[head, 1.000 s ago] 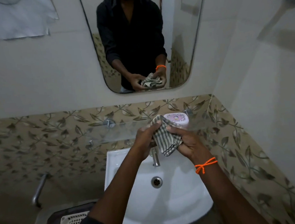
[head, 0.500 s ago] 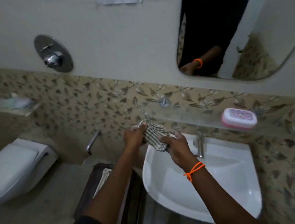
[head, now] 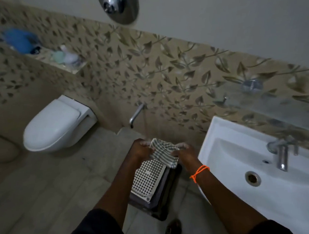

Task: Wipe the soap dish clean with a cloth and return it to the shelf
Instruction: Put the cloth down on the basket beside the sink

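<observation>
Both hands gripped the striped grey-and-white cloth (head: 163, 152) over a white perforated plastic basket (head: 148, 177).
Left hand (head: 141, 149) and right hand (head: 184, 151) pinched its ends; soap dish unseen, wiping apparently done; putting the cloth down likely came next.

Toilet-side ledge (head: 74, 68) with bottles (head: 69, 57)

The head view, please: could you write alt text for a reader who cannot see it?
Both hands, left hand and right hand, hold a striped cloth above a white perforated basket on the bathroom floor. A white washbasin is at right, a wall-hung toilet at left.
</observation>
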